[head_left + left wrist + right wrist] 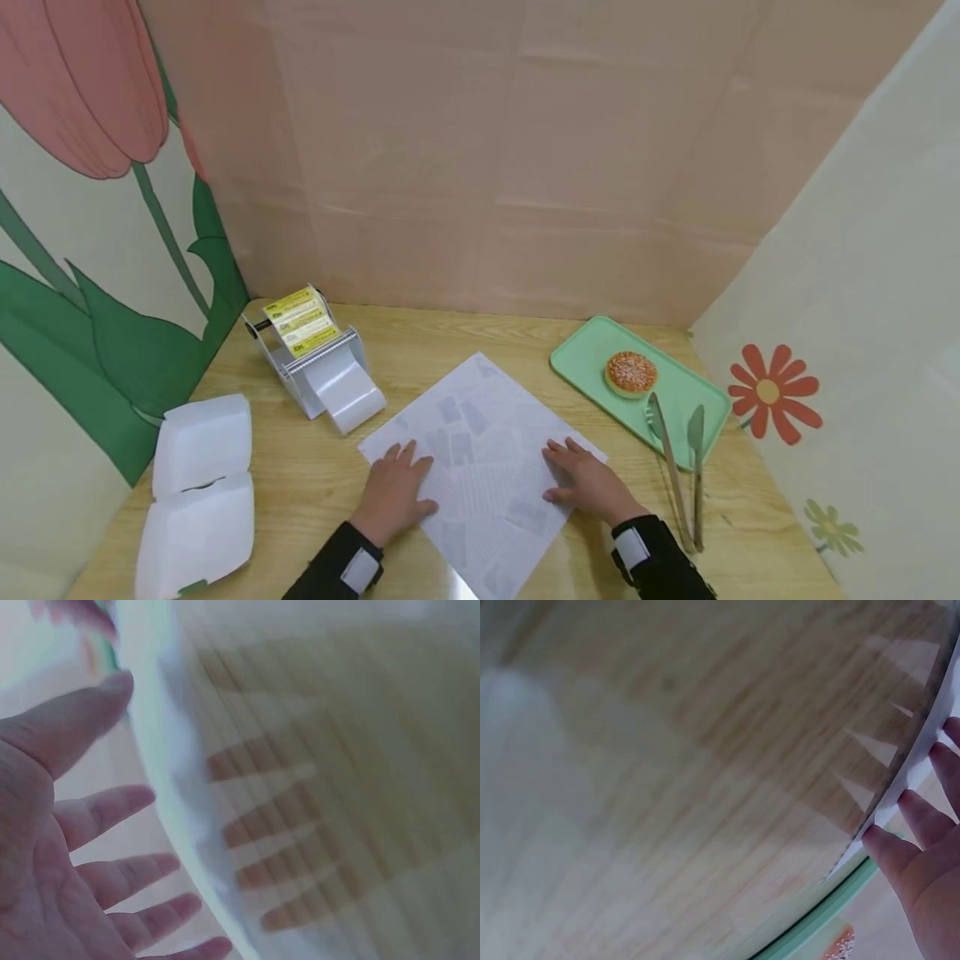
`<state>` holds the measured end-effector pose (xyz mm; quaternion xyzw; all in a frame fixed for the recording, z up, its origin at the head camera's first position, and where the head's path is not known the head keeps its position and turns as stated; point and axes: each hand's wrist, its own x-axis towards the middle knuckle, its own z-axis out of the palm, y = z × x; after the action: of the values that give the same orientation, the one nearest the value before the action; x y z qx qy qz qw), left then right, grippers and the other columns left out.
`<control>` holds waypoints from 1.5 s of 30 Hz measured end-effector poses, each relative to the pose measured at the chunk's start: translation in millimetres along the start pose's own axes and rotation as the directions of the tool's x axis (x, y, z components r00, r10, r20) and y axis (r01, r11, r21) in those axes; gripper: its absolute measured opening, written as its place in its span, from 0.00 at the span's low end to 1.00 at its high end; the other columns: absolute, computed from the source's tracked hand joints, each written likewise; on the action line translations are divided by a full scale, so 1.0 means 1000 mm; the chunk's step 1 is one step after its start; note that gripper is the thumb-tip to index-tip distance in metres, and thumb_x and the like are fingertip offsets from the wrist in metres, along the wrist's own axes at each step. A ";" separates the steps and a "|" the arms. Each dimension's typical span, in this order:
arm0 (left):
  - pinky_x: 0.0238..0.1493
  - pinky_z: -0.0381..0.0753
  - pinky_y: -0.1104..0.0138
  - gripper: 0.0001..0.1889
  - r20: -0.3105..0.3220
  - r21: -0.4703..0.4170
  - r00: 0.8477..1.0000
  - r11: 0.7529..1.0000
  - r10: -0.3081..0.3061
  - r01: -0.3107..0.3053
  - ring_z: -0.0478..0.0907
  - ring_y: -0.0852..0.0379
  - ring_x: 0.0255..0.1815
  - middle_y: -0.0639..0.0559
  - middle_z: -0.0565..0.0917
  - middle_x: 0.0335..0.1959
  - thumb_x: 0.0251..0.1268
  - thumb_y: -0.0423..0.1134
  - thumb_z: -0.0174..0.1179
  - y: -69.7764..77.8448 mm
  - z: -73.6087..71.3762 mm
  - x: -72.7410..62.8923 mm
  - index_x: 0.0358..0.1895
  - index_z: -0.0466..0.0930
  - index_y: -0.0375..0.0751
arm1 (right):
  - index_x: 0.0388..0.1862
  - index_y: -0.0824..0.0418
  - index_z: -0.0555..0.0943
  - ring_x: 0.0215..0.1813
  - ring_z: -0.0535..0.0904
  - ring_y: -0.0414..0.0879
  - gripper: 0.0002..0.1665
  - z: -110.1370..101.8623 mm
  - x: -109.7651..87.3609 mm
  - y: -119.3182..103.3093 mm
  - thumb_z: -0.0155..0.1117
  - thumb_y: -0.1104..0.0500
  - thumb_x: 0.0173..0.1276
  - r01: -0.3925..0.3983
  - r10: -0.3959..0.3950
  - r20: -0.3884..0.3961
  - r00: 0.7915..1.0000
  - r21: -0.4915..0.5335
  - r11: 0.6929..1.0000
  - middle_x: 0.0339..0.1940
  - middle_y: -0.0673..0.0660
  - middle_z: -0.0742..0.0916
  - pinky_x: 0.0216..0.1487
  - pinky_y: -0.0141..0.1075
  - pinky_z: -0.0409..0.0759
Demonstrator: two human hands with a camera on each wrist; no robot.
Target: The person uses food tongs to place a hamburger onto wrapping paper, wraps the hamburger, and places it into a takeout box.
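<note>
A square sheet of printed wrapping paper [480,450] lies on the table, turned so one corner points away from me. My left hand [397,490] rests on its left side with the fingers spread. On the right side my right hand [592,483] touches the paper, its fingers spread too. In the left wrist view the straight fingers of the left hand [112,847] reach to the paper's edge. The right wrist view has the fingertips of the right hand [922,855] on the white sheet [911,772].
At the back left stands a label dispenser [311,358] with a yellow-and-white roll. An open white clamshell box [198,500] is at the left. A green tray [592,337] at the right holds a seeded bun [631,373], with tongs [671,467] and a knife [697,467] resting over its edge.
</note>
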<state>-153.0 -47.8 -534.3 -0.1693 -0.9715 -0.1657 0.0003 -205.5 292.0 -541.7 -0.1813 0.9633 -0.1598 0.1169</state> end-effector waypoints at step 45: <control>0.56 0.63 0.29 0.49 0.080 -0.060 0.988 0.988 -0.135 0.140 0.61 0.21 0.67 0.23 0.66 0.67 0.37 0.58 0.79 -0.029 -0.022 0.001 0.65 0.74 0.36 | 0.61 0.84 0.56 0.53 0.66 0.80 0.56 -0.060 -0.057 0.084 0.67 0.37 0.62 -0.692 0.734 -0.322 0.598 0.255 0.676 0.52 0.83 0.66 0.44 0.66 0.71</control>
<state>-164.6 -80.0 -523.1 -0.1081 -0.9742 -0.1906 -0.0535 -197.0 404.5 -506.7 0.2615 0.9475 -0.1830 -0.0185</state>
